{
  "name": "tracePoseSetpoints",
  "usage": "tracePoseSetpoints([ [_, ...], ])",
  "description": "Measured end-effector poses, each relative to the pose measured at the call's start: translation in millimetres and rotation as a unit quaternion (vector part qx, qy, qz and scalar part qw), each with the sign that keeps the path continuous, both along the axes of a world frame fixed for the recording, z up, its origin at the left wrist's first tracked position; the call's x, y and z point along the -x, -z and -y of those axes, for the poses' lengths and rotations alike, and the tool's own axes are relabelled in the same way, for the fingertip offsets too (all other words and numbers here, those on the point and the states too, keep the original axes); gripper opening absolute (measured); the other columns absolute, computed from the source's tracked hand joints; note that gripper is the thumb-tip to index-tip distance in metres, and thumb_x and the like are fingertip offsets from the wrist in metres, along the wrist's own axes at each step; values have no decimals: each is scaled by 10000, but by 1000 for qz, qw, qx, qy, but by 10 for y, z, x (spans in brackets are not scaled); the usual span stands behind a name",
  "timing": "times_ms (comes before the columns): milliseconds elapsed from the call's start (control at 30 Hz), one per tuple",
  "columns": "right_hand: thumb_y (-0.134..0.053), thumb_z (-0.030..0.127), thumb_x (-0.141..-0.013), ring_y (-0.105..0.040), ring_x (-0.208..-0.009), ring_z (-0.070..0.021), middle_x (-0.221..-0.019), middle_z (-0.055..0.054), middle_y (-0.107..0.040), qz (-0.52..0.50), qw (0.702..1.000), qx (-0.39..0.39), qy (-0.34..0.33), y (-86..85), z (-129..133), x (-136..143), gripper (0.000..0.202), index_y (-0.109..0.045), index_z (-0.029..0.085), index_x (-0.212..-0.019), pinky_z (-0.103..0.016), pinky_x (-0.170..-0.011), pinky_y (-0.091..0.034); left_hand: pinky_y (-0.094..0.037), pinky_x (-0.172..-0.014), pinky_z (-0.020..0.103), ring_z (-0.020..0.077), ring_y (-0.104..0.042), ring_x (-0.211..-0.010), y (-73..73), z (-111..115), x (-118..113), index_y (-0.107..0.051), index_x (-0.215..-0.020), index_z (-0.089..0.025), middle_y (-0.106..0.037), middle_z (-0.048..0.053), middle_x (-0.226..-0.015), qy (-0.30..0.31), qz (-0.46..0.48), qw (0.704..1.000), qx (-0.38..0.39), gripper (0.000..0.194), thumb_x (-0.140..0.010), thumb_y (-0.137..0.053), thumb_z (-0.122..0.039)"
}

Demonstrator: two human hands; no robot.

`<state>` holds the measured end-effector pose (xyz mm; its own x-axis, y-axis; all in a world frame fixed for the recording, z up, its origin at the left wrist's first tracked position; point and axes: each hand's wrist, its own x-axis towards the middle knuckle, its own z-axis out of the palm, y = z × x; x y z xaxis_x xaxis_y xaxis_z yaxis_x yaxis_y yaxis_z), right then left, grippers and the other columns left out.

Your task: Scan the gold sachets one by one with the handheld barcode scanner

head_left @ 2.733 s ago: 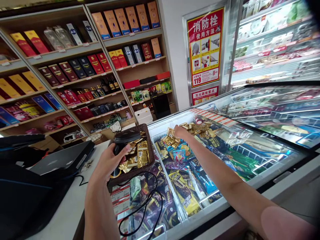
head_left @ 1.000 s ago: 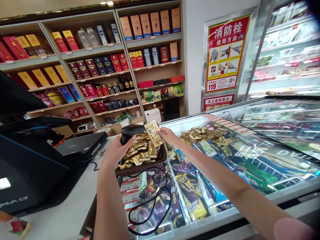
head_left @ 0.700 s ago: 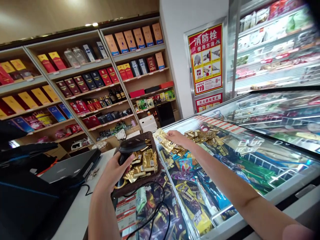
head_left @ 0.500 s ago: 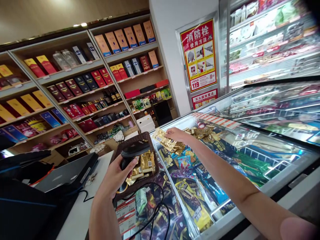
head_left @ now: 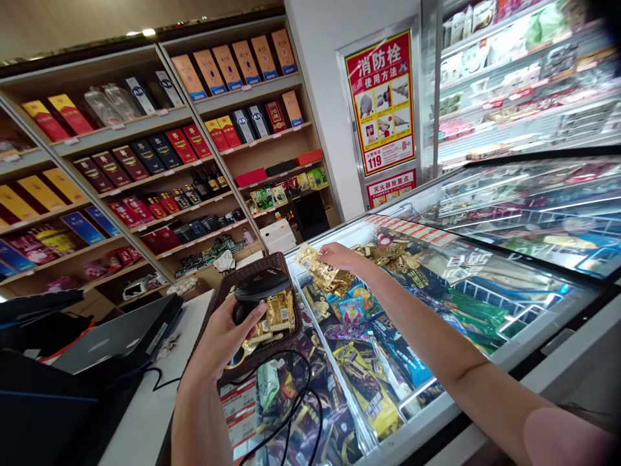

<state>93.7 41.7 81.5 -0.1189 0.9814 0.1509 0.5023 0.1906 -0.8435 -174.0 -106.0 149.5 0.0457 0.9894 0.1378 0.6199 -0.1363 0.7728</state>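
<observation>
Two hands are busy over our freezer lid (head_left: 485,304). Our left hand (head_left: 220,336) wraps its fingers around a black scanner (head_left: 259,288), held just above a brown basket (head_left: 228,291) of gold packets (head_left: 276,310). Our right hand (head_left: 339,257) reaches out farther, fingers pinching one gold packet (head_left: 315,265) by its end, above the glass between the basket and a loose pile of gold packets (head_left: 388,249) lying on the lid. The scanner's black cable (head_left: 295,388) loops down across the glass near our left forearm. A dark register (head_left: 63,382) fills the table (head_left: 140,414) at left. Shelves of boxed bottles (head_left: 145,149) stand behind, with a red poster (head_left: 382,103) on the wall.
</observation>
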Motion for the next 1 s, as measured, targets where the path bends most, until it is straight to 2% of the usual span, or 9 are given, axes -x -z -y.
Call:
tracePoseSetpoints([
  [100,-506,306,-930,-611,-832,-200,-924,-93,-677,129,988,-13,88,55,-113,-109,218,-655,150,-959,-251,-657,-388,-341,-487,226,128,-474,-525,-9,17,9,-603,-896,-203,-543,-35,-582,-3,1,1000,-2,481,-695,-713,-626],
  [200,-513,228,-927,-633,-1023,-268,-1109,-194,-673,236,959,16,155,180,-219,-207,270,-650,113,-1129,-301,-774,-435,-357,-509,230,135,-483,-535,-9,40,41,-597,-859,-200,-537,-36,-563,-26,3,999,-21,505,-680,-698,-662],
  [400,-493,90,-880,-598,-1148,-331,-1173,-250,-652,313,933,61,169,540,-266,-194,341,-667,60,-1171,-429,-938,-418,-380,-505,259,184,-557,-532,-66,16,351,-590,-777,-209,-588,1,-538,-139,-81,987,-22,563,-635,-652,-750],
  [533,-463,93,-890,-517,-1219,-382,-1256,-291,-578,380,895,-44,231,627,-172,-70,365,-639,19,-1201,-499,-980,-369,-425,-521,287,244,-641,-606,-108,33,680,-611,-826,-214,-662,46,-621,-243,-114,963,0,532,-654,-647,-716],
  [600,-457,131,-913,-532,-1183,-376,-1242,-283,-577,388,892,-96,212,577,-95,57,345,-639,35,-1190,-494,-963,-379,-442,-535,296,254,-651,-626,-109,67,813,-612,-839,-219,-673,52,-630,-275,-106,956,-5,485,-680,-648,-675],
  [700,-446,230,-958,-578,-1112,-336,-1214,-233,-598,374,912,-121,117,427,47,422,320,-649,87,-1159,-453,-927,-415,-445,-537,297,255,-652,-629,-104,123,928,-620,-844,-226,-677,52,-618,-306,-90,948,-13,444,-697,-647,-644],
  [833,-419,373,-988,-616,-1072,-290,-1217,-177,-621,333,935,-123,-19,243,188,1248,358,-668,141,-1100,-385,-892,-448,-427,-510,298,251,-639,-584,-114,176,952,-631,-831,-216,-674,58,-597,-297,-71,952,-28,478,-697,-624,-675],
  [900,-418,459,-981,-615,-1091,-309,-1207,-193,-636,312,942,-117,-46,197,198,1711,447,-643,112,-1149,-388,-882,-459,-420,-506,298,243,-626,-560,-115,187,940,-636,-805,-208,-665,57,-579,-279,-67,957,-44,478,-697,-621,-673],
  [1000,-459,558,-938,-566,-1193,-357,-1229,-239,-636,295,952,-77,-40,182,159,2287,637,-530,53,-1319,-429,-943,-435,-417,-513,292,237,-629,-579,-89,183,935,-645,-784,-207,-665,52,-590,-255,-62,962,-78,468,-706,-619,-668],
])
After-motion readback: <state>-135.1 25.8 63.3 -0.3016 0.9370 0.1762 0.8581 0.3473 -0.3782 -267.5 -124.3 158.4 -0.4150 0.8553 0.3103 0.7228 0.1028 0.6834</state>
